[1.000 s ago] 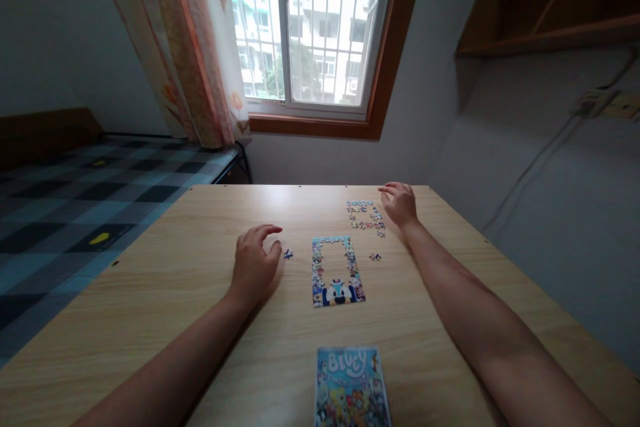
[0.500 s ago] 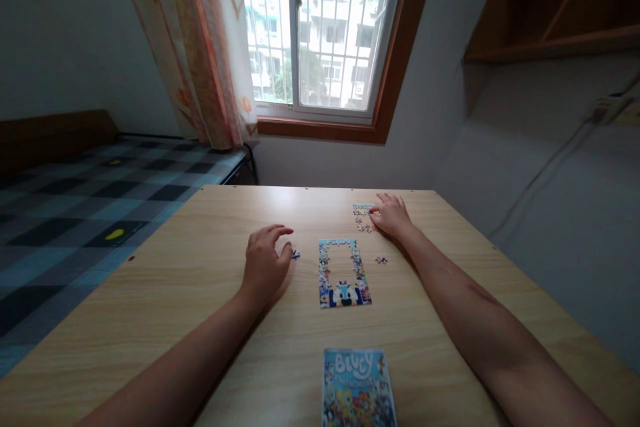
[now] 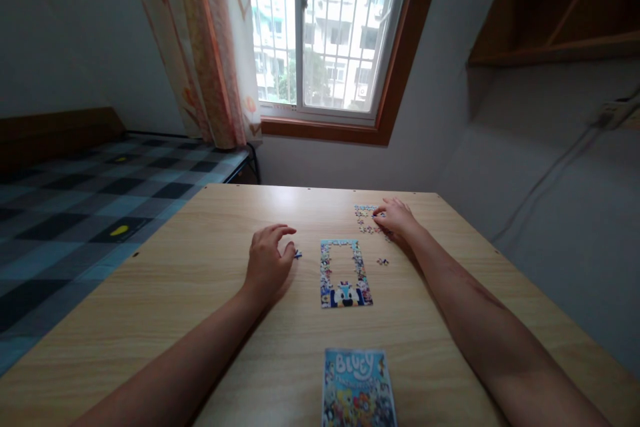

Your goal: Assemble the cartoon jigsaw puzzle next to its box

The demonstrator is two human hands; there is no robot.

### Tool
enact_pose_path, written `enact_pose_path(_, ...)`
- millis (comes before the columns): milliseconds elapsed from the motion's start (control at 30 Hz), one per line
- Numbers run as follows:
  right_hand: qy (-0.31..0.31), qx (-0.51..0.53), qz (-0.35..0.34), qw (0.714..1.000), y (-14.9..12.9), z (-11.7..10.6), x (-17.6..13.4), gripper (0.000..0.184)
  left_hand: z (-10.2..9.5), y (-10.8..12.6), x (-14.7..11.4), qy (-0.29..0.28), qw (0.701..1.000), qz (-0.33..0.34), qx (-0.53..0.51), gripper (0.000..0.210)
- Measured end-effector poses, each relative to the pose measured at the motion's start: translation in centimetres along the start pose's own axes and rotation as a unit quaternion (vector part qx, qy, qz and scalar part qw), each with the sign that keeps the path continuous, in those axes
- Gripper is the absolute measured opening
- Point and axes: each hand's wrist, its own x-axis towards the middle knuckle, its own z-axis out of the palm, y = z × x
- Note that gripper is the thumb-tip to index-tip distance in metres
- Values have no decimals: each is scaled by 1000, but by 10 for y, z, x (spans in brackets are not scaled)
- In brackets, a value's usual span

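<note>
A partly assembled jigsaw puzzle [image 3: 367, 283] lies on the table, a rectangular frame around an open middle, with a blue cartoon dog face at its near end. To its left rests my left hand [image 3: 269, 255], thumb and fingers apart, beside a small dark-blue puzzle piece [image 3: 298, 254]. Beyond the puzzle on the right, loose puzzle pieces [image 3: 367, 229] are spread in rows. Over their right side is my right hand [image 3: 397, 218], its fingertips drawn together at a small bluish piece. That hand covers some of the pieces.
Two or so loose pieces [image 3: 383, 261] lie right of the puzzle. A blue "Bluey" puzzle box [image 3: 357, 387] is at the near edge of the wooden table [image 3: 200, 293]. A bed [image 3: 75, 213] with checked cover stands left; a window and curtain are behind, a shelf upper right.
The view has shifted slightly. My right hand stays at the loose pieces, a little more of them now showing beneath it. My left hand has hardly moved.
</note>
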Motion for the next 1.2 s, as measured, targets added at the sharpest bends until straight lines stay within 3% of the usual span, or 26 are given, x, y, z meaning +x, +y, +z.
enact_pose_path(533, -4, -2, -31, 1000, 2, -5, -3, 30, -1, 3, 1, -20, 1000, 8, -14, 22)
enact_pose_path(733, 3, -13, -42, 999, 7, -7, -6, 26, -3, 13, 0, -41, 999, 1, -7, 20)
enact_pose_path(900, 7, 29, -52, 998, 19, -3, -1, 21, 0, 17, 0, -50, 999, -4, -7, 21)
enact_pose_path(1100, 29, 72, -41, 996, 20, -4, -2, 28, 3, 16, 0, -50, 999, -2, -12, 21)
enact_pose_path(1200, 66, 171, -33, 982, 19, -3, -1, 23, 2, 15, 0, -51, 999, -4, -11, 22)
